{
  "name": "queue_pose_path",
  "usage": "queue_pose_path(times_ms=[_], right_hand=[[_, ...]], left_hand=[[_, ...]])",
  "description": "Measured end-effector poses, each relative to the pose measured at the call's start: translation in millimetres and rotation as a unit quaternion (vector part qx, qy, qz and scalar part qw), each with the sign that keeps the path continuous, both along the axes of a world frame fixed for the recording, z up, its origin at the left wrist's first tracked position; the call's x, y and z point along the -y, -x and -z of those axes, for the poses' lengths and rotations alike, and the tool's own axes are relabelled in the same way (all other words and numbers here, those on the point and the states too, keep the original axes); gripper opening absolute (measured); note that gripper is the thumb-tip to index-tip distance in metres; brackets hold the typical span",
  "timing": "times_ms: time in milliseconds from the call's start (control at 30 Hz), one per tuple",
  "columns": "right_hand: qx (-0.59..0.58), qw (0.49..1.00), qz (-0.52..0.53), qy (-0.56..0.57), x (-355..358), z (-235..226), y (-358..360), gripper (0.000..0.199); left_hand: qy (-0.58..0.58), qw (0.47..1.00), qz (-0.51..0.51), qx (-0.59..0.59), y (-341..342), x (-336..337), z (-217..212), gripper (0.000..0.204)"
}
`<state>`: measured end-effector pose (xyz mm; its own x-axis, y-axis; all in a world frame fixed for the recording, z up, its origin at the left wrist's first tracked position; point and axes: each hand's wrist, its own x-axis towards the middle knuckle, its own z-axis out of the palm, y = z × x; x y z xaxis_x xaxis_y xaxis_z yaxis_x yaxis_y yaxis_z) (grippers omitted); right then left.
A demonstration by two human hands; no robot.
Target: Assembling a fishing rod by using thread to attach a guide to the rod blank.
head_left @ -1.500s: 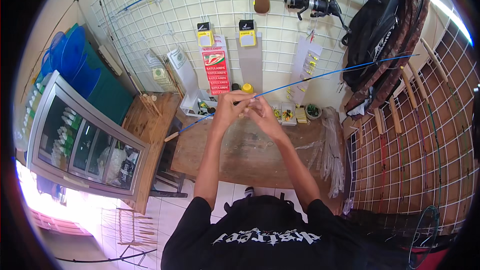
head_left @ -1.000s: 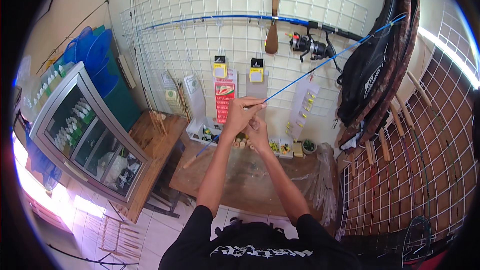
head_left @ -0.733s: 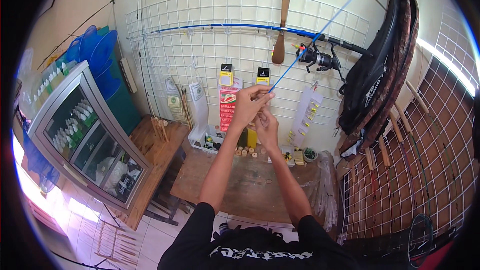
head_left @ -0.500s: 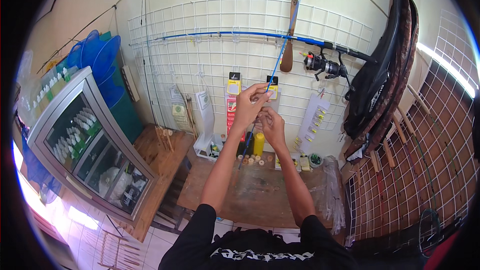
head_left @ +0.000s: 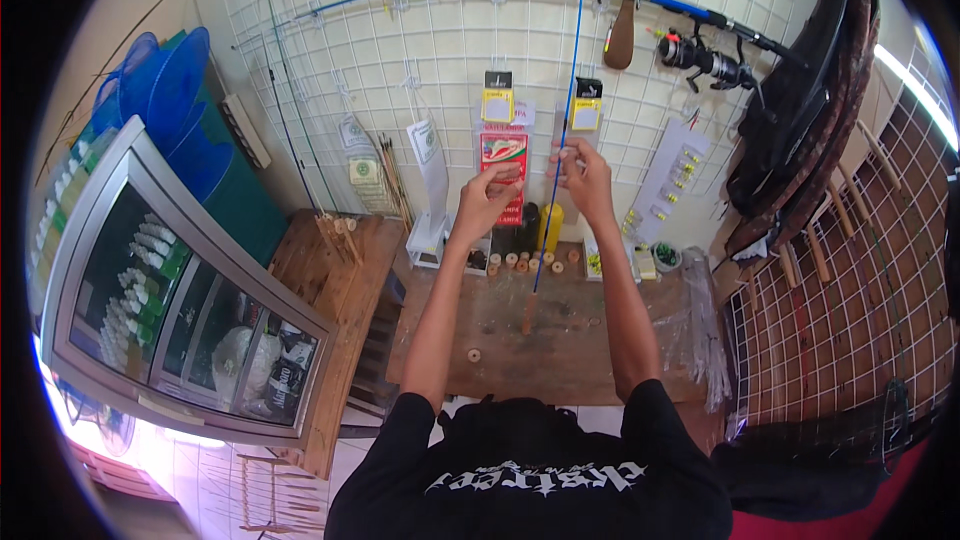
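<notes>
Head view — right hand (head_left: 585, 175) pinches the thin blue rod (head_left: 571, 90), held upright above the wooden bench (head_left: 560, 340); left hand (head_left: 485, 202), fingers half-curled, just beside it — contact unclear.

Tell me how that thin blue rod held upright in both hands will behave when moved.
The blue rod is very slim and long, so it will probably flex and whip at the tip. It looks light. The right hand pinches it; the left hand is alongside.
</notes>
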<state>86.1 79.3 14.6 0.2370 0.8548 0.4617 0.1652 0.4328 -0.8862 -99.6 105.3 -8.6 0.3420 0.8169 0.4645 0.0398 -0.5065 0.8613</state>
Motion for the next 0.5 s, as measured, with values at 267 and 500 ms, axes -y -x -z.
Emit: queue_pose_path(times_ms=[267, 500], right_hand=[[0.013, 0.999, 0.033, 0.011, -12.7, 19.8, -0.3, 0.021], [0.010, 0.998, 0.033, 0.045, -4.9, 48.8, 4.9, 0.030]], left_hand=[[0.120, 0.991, 0.050, -0.013, 10.6, 24.2, 111.9, 0.040], [0.129, 0.984, -0.011, -0.119, 46.5, 63.9, 216.5, 0.054]])
